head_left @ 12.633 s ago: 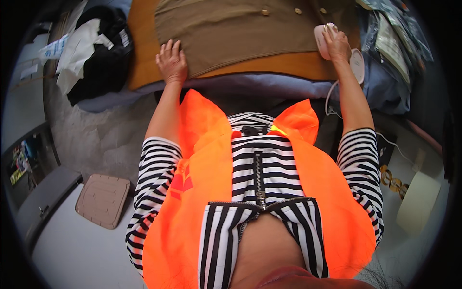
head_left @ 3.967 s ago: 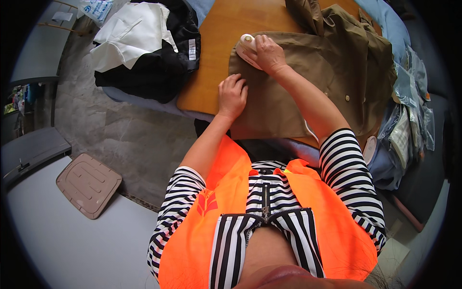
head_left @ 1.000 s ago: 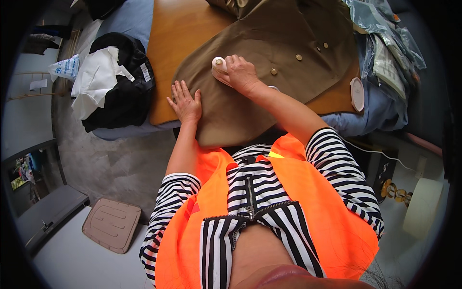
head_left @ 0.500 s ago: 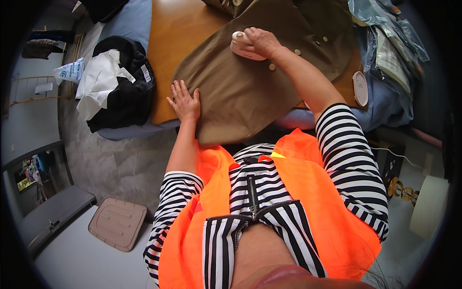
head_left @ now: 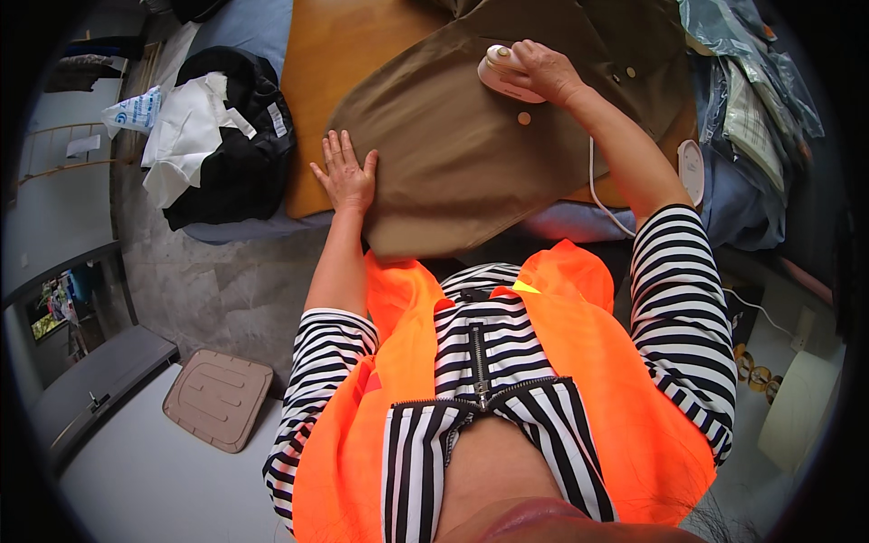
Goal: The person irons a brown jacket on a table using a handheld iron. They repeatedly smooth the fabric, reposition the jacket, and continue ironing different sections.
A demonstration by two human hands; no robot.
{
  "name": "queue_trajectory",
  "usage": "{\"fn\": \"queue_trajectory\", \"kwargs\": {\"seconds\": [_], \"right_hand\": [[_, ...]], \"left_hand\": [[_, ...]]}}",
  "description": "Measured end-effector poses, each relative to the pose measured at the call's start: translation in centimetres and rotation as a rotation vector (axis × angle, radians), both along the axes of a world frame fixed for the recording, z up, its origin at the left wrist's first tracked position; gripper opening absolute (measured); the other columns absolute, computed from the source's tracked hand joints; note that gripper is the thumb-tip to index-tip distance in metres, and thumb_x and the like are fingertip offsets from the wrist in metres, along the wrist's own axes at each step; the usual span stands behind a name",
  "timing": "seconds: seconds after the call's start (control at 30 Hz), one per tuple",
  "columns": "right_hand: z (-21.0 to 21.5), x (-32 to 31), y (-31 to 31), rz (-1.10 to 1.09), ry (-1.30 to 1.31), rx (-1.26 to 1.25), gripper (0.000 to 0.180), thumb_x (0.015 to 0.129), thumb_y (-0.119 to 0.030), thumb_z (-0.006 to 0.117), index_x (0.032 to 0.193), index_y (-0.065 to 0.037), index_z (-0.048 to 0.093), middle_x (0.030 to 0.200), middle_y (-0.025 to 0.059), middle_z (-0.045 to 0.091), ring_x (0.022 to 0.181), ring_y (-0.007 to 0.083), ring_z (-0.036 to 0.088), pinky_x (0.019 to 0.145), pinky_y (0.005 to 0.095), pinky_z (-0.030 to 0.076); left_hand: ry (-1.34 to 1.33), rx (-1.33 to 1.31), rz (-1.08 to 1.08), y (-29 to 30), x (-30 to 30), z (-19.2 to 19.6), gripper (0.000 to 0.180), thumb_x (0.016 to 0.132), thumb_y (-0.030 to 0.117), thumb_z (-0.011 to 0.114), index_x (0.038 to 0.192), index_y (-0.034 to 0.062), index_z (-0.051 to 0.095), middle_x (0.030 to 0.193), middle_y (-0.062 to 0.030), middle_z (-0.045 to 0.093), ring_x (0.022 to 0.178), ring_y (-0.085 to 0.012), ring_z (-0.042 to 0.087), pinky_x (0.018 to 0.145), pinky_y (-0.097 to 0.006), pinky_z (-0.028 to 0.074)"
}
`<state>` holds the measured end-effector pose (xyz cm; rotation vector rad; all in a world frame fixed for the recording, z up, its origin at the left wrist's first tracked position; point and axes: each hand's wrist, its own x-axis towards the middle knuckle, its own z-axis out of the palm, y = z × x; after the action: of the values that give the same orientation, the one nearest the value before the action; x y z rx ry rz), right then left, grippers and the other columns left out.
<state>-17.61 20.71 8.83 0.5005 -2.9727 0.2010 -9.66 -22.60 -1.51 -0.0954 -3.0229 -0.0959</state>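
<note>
A brown garment with round buttons (head_left: 453, 154) lies spread over a wooden board. My right hand (head_left: 548, 72) is wrapped round the handle of a small white and pink handheld iron (head_left: 509, 80), whose base rests on the cloth near the buttons. From beneath my right forearm a white cord (head_left: 594, 185) runs down past the board's near edge. My left hand (head_left: 348, 176) lies flat at the garment's left edge, fingers spread, partly over the wooden board (head_left: 317, 81).
Left of the board sit a black bundle (head_left: 231, 176) and white cloth (head_left: 192, 136). Plastic-wrapped garments (head_left: 756, 109) are piled on the right, beside a pale pink oval stand (head_left: 691, 172). A brown lid (head_left: 217, 398) lies at lower left.
My right hand has slid the iron to the right across the cloth, and the cord has come into sight. My left hand stays flat in nearly the same place.
</note>
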Motion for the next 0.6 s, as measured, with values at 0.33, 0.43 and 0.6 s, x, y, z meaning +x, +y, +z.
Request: {"fn": "queue_trajectory", "kwargs": {"seconds": [0.33,0.43,0.6], "right_hand": [[-0.3,1.2,4.1,-0.220,-0.018,0.003,0.048,0.090,-0.053,0.067,0.109,-0.011,0.053,0.110,0.0088,0.063,0.105,0.0296,0.065,0.084,0.0432,0.055],[-0.8,1.2,4.3,-0.298,0.009,0.031,0.053,0.090,-0.057,0.066,0.110,-0.010,0.054,0.111,0.0103,0.064,0.105,0.0294,0.066,0.084,0.0430,0.055],[-1.6,1.6,3.3,-0.434,0.017,0.027,0.060,0.089,-0.062,0.064,0.113,-0.008,0.055,0.111,0.0131,0.064,0.104,0.0310,0.066,0.084,0.0438,0.056]], "left_hand": [[0.011,-0.007,0.001,-0.1,0.0,-0.3,0.079,0.099,0.064,0.043,0.160,0.0169,0.029,0.169,-0.0044,0.019,0.156,-0.0226,0.016,0.120,-0.066,0.009],[0.040,-0.020,-0.002,-0.1,-0.1,-0.5,0.079,0.099,0.065,0.043,0.159,0.0169,0.029,0.169,-0.0046,0.021,0.156,-0.0231,0.017,0.120,-0.066,0.010],[0.055,-0.017,-0.011,-0.2,-0.1,-0.7,0.078,0.098,0.065,0.043,0.159,0.0170,0.030,0.168,-0.0047,0.021,0.156,-0.0231,0.017,0.119,-0.067,0.010]]}}
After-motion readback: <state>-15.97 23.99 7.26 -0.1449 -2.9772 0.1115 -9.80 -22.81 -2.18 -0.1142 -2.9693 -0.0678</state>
